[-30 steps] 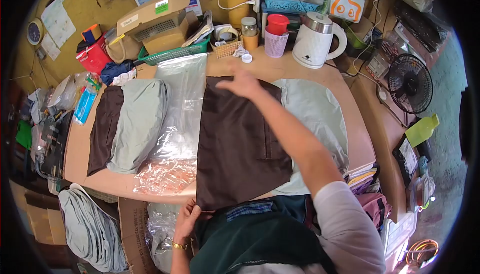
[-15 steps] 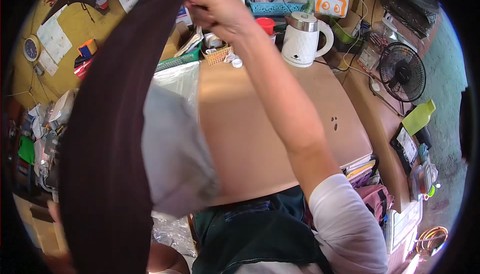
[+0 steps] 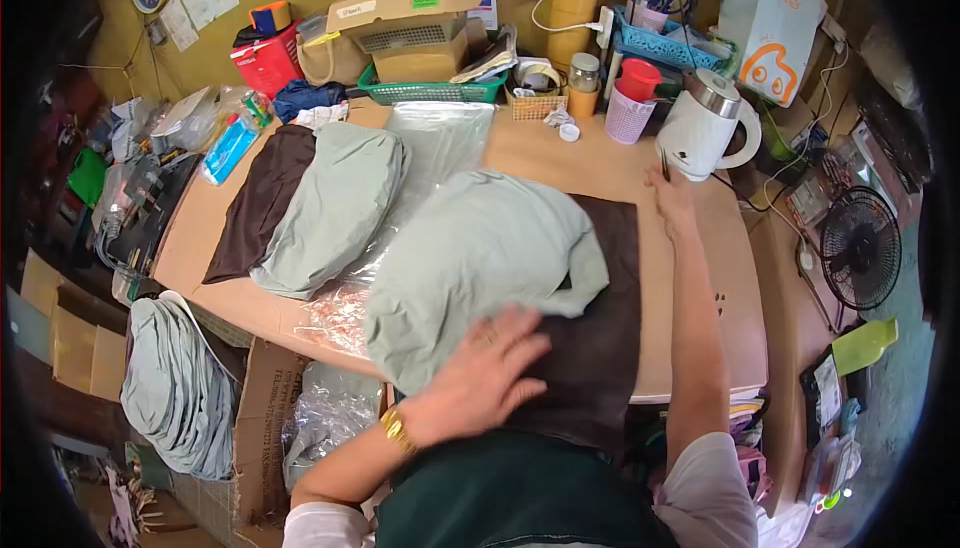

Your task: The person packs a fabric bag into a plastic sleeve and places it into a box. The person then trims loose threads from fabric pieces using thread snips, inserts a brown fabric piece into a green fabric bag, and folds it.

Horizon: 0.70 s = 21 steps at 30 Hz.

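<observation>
A pale grey-green cloth piece (image 3: 480, 238) lies bunched over a dark brown cloth (image 3: 610, 298) on the table in front of me. My left hand (image 3: 485, 373), with a gold bracelet at the wrist, is over the near edge of the pale cloth, fingers spread. Beside the white kettle (image 3: 690, 133), my right hand (image 3: 675, 203) reaches out with its fingers closed around a small dark tool (image 3: 664, 162), whose kind I cannot make out. Further left lies another pale cloth piece (image 3: 335, 213) on dark brown cloth (image 3: 260, 208).
Clear plastic bags (image 3: 440, 133) lie between the cloths. A green basket (image 3: 430, 91), a pink cup (image 3: 629, 120) and a jar (image 3: 583, 86) line the back. At lower left, a pile of pale cloth pieces (image 3: 180, 388) stands by a cardboard box (image 3: 265, 428). A black fan (image 3: 860, 248) is at right.
The dark and pale cloth, raised and blurred before, now lies on the table. My right hand has come down from high up to beside the kettle; my left hand has moved onto the cloth.
</observation>
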Available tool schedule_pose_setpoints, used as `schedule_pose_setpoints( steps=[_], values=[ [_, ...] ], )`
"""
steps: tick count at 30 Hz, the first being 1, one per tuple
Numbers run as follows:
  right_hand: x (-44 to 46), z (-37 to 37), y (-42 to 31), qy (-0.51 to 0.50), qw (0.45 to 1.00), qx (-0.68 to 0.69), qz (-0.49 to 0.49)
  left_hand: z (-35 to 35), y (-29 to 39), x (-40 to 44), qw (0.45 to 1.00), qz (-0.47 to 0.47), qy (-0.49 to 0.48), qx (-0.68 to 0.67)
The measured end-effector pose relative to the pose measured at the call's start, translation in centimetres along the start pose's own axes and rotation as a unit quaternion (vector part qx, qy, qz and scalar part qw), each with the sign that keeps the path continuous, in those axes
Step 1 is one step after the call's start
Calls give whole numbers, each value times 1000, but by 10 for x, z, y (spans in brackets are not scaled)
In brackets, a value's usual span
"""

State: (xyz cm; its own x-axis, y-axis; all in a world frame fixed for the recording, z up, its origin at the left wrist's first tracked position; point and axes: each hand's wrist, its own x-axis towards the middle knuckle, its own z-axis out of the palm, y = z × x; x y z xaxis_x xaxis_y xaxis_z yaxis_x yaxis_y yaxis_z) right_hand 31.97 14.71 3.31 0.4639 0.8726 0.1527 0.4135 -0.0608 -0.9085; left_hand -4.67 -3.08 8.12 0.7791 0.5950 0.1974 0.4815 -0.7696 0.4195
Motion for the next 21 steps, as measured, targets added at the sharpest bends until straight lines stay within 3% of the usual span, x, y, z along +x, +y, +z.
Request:
schedule_pose_setpoints(
  steps=[1,2,4,6,7,8,9,12,13,15,16,18,20,21],
  values=[
    [-1,7,-19,9,998,56,-24,13,-8,8,986,-43,25,162],
    [6,31,-19,14,986,155,-66,31,-10,6,985,-42,25,164],
    [-7,58,-51,-37,991,130,18,63,-6,-2,948,-176,-76,253],
    [-5,86,-46,-51,982,174,49,52,4,0,959,-187,-106,183],
    [-4,103,-31,-23,954,286,83,42,14,-1,963,-205,-136,110],
    [-8,116,-18,10,944,319,85,13,23,11,952,-270,-139,24],
    [-14,125,-6,43,931,351,88,10,16,14,952,-270,-140,24],
    [-36,142,19,51,909,404,89,36,-25,9,972,-229,39,27],
    [-38,140,19,52,908,406,90,41,-35,5,972,-228,38,29],
    [-41,130,19,-20,924,374,73,39,-44,1,990,-116,-74,-23],
    [-43,125,18,-16,924,374,77,33,-44,0,990,-114,-79,-25],
    [-43,118,14,-141,959,238,61,14,-41,6,940,6,-294,-172],
    [-40,121,12,-173,958,216,71,-2,-50,31,957,-105,-230,-141],
    [-40,124,11,-205,956,195,80,-2,-56,50,978,-143,-65,-135]
  ],
)
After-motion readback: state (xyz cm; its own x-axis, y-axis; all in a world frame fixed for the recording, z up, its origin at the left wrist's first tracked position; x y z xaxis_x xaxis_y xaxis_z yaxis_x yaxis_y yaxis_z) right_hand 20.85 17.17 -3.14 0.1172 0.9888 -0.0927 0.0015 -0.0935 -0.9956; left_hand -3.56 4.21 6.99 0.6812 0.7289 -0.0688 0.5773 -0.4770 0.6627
